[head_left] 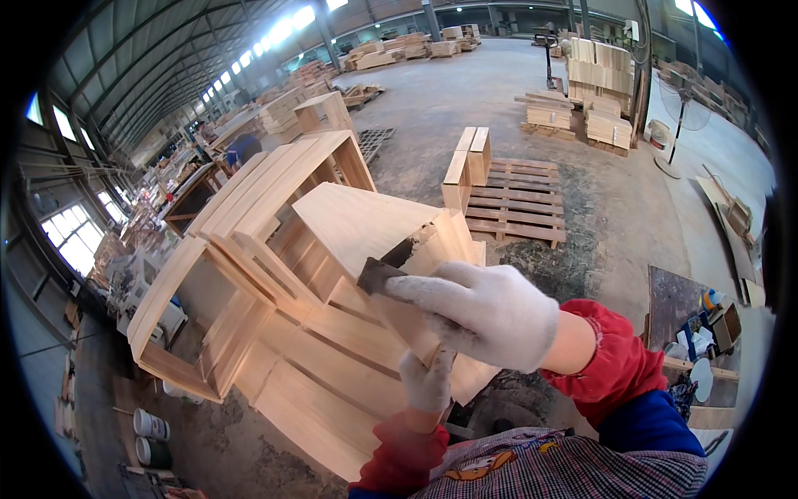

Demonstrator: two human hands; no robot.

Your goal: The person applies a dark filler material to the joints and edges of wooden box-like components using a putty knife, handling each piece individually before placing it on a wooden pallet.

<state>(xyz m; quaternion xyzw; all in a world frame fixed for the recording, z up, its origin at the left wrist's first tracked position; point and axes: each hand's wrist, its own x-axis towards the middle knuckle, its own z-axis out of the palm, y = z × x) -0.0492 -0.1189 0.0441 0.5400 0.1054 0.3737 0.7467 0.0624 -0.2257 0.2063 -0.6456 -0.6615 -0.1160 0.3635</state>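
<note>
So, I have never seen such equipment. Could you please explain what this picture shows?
There is no machine here: a person works with two gloved hands, and a camera on the head looks down at them. The right hand holds a dark block against a pale wooden box. The left hand grips the near edge of that box. To the left are more open wooden frames. Farther off, a slatted pallet lies on the workshop floor.
</note>
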